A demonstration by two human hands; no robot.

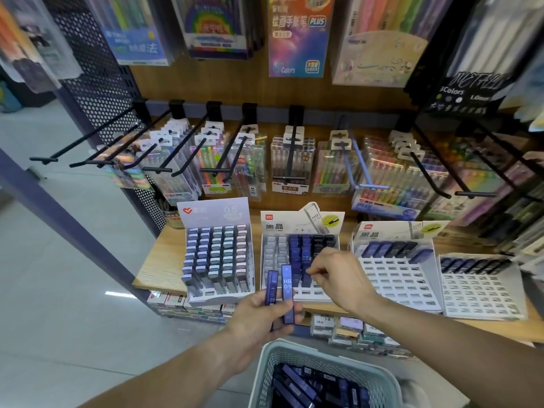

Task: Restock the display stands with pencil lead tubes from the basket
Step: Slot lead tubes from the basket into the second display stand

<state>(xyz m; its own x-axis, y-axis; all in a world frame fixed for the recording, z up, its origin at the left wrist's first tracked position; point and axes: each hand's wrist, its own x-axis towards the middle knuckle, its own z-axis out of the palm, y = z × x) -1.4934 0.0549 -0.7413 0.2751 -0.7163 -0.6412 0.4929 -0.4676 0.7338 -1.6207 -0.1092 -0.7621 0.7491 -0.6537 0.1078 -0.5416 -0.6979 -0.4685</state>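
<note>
My left hand holds two blue HB 0.5 lead tubes upright in front of the shelf. My right hand reaches over the middle display stand, its fingertips pinching a blue tube in the stand's blue column. That stand carries grey, blue and black tubes. Two stands to the right have only a top row of tubes above open slots. The grey basket at the bottom holds several blue and black tubes.
A full stand of pale tubes sits at the left of the wooden shelf. Black hooks with hanging pen packs jut out above the stands. Boxed stock lies on the lower shelf.
</note>
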